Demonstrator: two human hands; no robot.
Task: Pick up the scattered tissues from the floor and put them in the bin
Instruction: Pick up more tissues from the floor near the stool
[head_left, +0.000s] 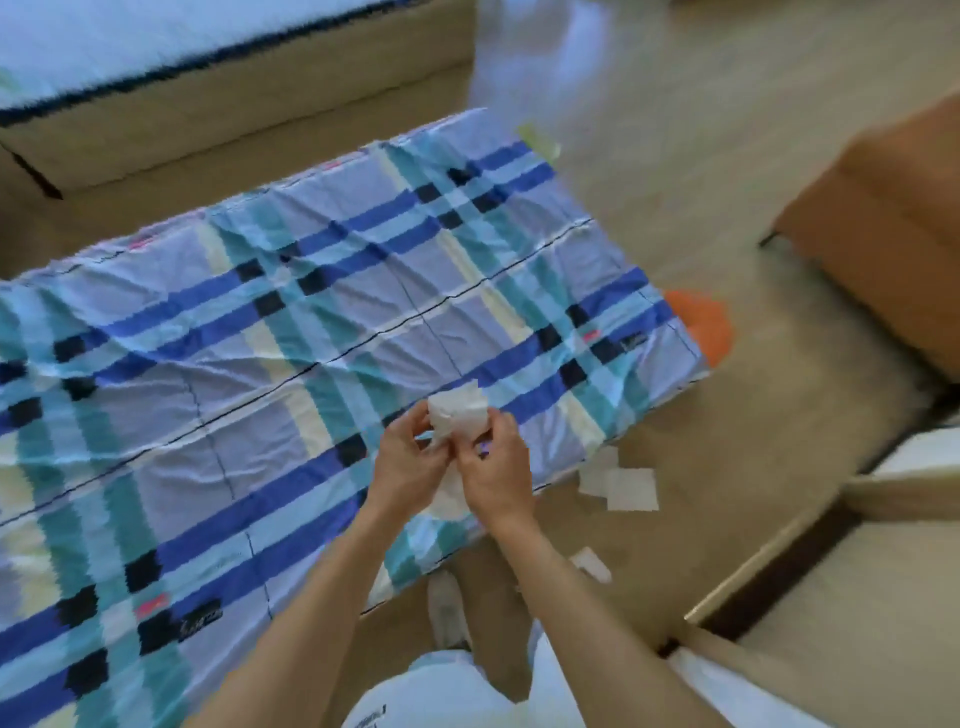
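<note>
While both arms reach forward in the head view, the left hand (408, 462) and right hand (493, 467) meet over the near edge of a plaid-covered mattress (311, 322). Grip state: fingers of both hands pinch one white wad of tissues (458, 415) between them, the wad standing up above the fingertips, with more white paper hanging down between the palms.

On the tan floor (727, 426), just beside the mattress edge and to the right of the right hand, lie two flat square tissues (631, 488), overlapping at one side. Another tissue (592, 564) lies nearer the person, close under the right forearm.

An orange object (706, 325) shows at the far right corner of the mattress, partly hidden behind it; blur prevents telling what it is. A brown piece of furniture (893, 228) stands at upper right, well apart from the hands. A bed (208, 78) with a light cover runs along the top left. A pale shoe (447, 608) shows below, between the arms.
</note>
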